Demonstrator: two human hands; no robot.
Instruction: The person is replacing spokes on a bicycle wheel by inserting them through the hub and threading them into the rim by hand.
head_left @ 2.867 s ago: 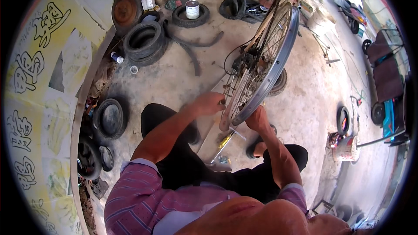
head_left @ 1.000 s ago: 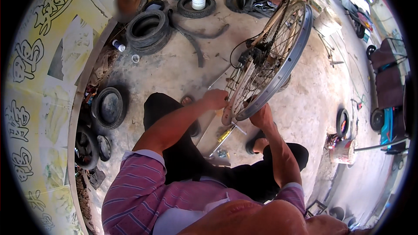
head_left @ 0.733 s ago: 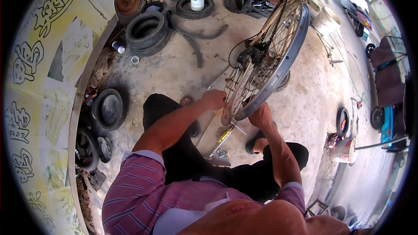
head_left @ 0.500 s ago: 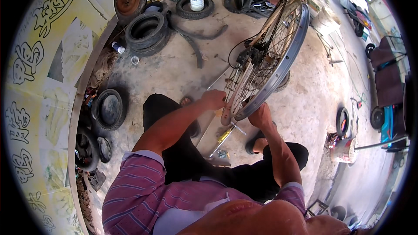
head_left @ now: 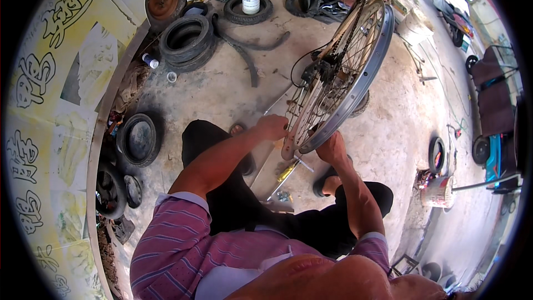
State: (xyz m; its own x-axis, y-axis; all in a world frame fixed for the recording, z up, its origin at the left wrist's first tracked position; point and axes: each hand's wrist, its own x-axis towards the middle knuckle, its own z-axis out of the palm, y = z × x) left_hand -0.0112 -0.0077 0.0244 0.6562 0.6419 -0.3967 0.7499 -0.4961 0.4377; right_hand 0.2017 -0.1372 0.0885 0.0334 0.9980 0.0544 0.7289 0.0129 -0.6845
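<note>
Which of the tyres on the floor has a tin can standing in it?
The small tyre at the top, lying flat with the can upright in its centre; the stacked tyres to its left hold nothing.

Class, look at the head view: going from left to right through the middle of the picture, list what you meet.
Yellow painted wall → tyre lying flat on the floor → left hand → bare wheel rim → small tyre → blue cart.

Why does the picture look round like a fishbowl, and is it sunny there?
The head view comes through a fisheye lens: black corners, and the yellow wall curves at the rim. Daylight is bright on the concrete floor; the bicycle wheel and both hands, left hand, right hand, look sharp, not blurred.
</note>
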